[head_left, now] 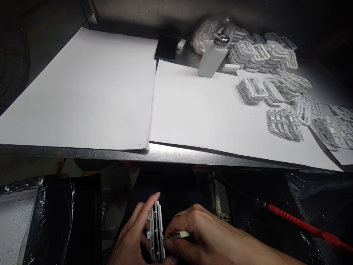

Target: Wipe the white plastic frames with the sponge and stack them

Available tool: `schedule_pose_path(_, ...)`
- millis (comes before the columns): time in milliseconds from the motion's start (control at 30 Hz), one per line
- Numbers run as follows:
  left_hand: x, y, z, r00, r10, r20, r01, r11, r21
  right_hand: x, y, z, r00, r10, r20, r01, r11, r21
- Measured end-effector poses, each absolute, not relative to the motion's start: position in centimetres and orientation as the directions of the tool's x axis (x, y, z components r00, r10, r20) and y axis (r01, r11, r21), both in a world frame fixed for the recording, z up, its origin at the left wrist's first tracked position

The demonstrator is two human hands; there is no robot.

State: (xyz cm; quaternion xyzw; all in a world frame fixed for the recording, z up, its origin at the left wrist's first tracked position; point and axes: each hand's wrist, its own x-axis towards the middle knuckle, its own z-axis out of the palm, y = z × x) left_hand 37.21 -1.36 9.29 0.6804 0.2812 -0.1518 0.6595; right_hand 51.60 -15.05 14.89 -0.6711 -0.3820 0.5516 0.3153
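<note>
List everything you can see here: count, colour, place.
paper stacks: two, white, side by side on the steel bench
phone: one, black, bench rear
dispenser bottle: one, whitish, metal top, rear centre
plastic bag: one, clear, behind the bottle
frame piles: many, white, bench right
red-handled tool: one, below the bench, right
frame part: one, white, in the left hand
white-handled tool: one, in the right hand, tip on the part
left hand: bottom centre
right hand: bottom centre

Head camera looks forward and down, close above a steel table point(171, 154).
</note>
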Motion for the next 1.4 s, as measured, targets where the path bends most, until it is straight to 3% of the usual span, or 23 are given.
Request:
schedule_pose_path(300,37.8,-1.1,9.9,0.789,0.184,-0.586,0.6,-0.029,0.799,52.2,-14.4,15.1,0.053,0.896,-0.44,0.383,-0.426,-0.82)
schedule_pose_path(433,37.5,-0.9,9.3,0.79,0.193,-0.582,0.594,-0.006,0.804,51.4,-14.3,14.8,0.144,0.893,-0.426,0.286,-0.45,-0.846)
schedule_pose_path(600,37.6,-1.2,9.2,0.795,0.131,-0.593,0.566,0.194,0.801,50.4,-14.2,14.4,0.293,0.803,-0.519,0.17,-0.578,-0.798)
schedule_pose_path(900,37.6,-1.7,9.2,0.779,0.113,-0.617,0.519,0.435,0.736,50.4,-15.8,12.9,0.322,0.811,-0.489,0.017,-0.521,-0.853)
schedule_pose_path(1033,37.6,-1.5,9.0,0.766,0.074,-0.639,0.532,0.487,0.693,51.0,-16.7,12.3,0.407,0.749,-0.523,-0.038,-0.558,-0.829)
schedule_pose_path(1233,37.7,-1.6,8.9,0.772,0.11,-0.627,0.539,0.41,0.736,52.0,-17.6,12.5,0.519,0.645,-0.56,0.014,-0.662,-0.749)
schedule_pose_path(1400,37.6,-2.0,9.0,0.774,0.272,-0.572,0.538,0.193,0.82,54.2,-18.1,15.4,0.638,0.617,-0.461,0.021,-0.612,-0.79)
